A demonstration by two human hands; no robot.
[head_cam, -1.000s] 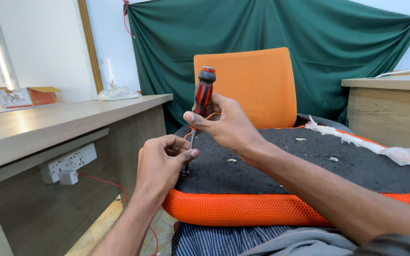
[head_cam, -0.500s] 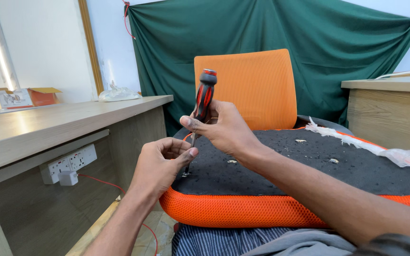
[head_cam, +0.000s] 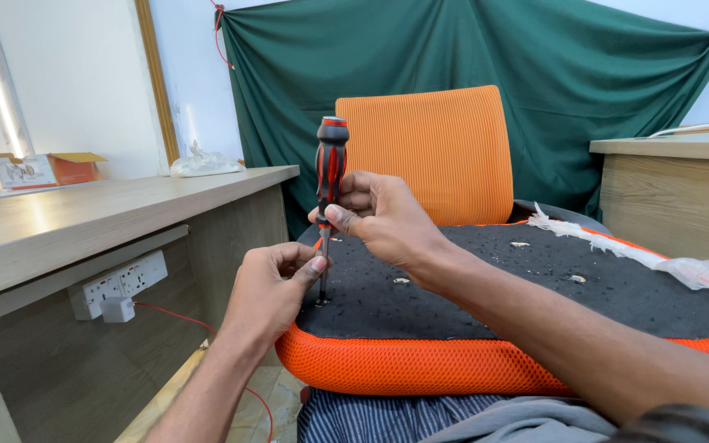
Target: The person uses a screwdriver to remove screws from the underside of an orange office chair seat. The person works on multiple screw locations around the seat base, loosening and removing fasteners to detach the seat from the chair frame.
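An orange mesh seat cushion [head_cam: 420, 365] lies upside down across my lap, its black underside panel [head_cam: 486, 287] facing up. My right hand [head_cam: 383, 217] grips the red and black handle of a screwdriver [head_cam: 329, 176] that stands nearly upright. Its tip rests on the panel near the left front corner. My left hand [head_cam: 271, 287] pinches the shaft low down, close to the tip, so the screw there is hidden. Small holes and pale scraps dot the panel.
An orange chair back [head_cam: 428, 152] stands behind the seat against a green curtain [head_cam: 535, 74]. A wooden desk [head_cam: 108, 209] with a wall socket strip [head_cam: 116, 283] is at left, another desk [head_cam: 674, 176] at right. White plastic wrap [head_cam: 642, 254] trails over the seat's right side.
The screwdriver has come from a slight tilt to nearly upright, with its tip set down on the panel. Both hands have stayed close together around it.
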